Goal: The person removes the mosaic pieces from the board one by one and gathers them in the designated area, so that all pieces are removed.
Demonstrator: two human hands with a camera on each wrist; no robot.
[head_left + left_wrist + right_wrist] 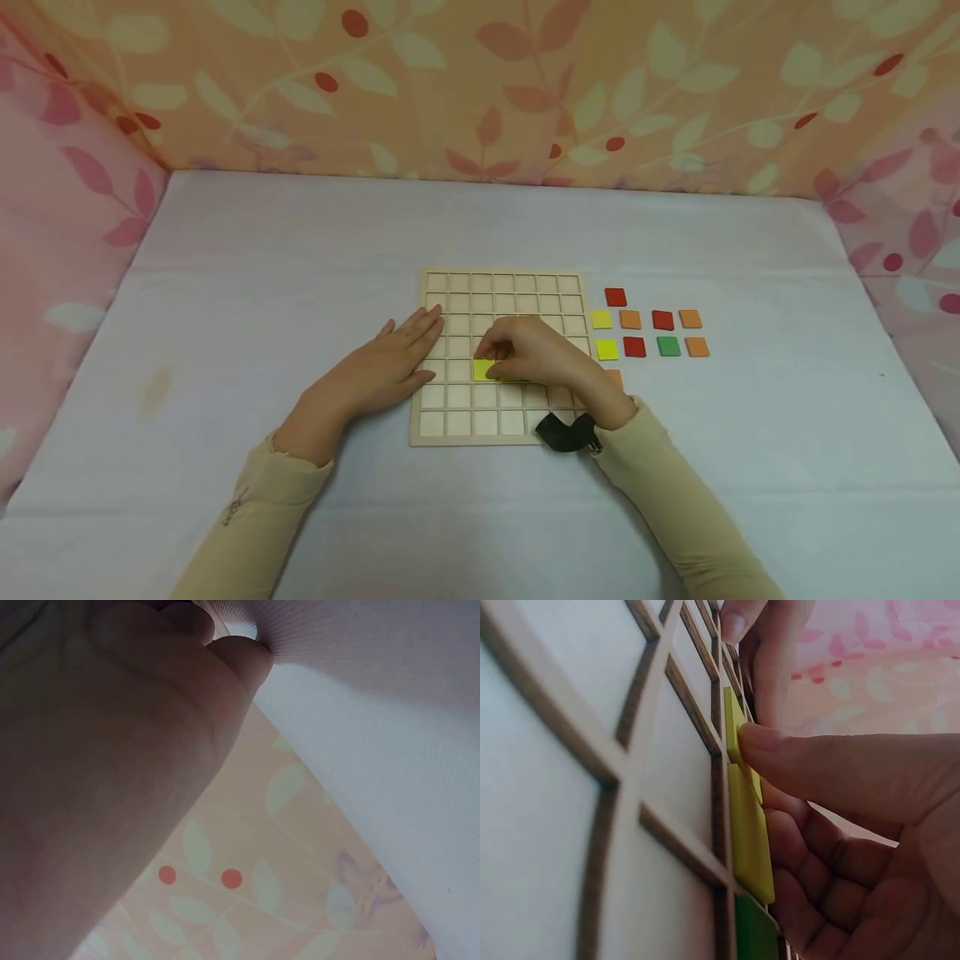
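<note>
A light wooden grid board (pixel 453 439) lies on the white cloth. My left hand (pixel 378 375) rests on the board's left edge, fingers extended; in the left wrist view its palm side (pixel 127 735) fills the upper left. Over the middle of the board, my right hand (pixel 540 354) pinches a yellow square tile (pixel 481 367) between thumb and curled fingers, with the tile at a grid cell. In the right wrist view the thumb (pixel 780 754) is against that tile. A second yellow tile (pixel 750 832) and a green tile (pixel 755 930) sit in cells beside it, mostly hidden by the hand from above.
Loose tiles lie right of the board: red (pixel 616 297), yellow (pixel 602 319), orange (pixel 630 319) and green (pixel 668 346) among several. A black object (pixel 564 433) sits at the right wrist over the board's lower right corner. Floral cloth walls (pixel 450 92) bound the back and sides.
</note>
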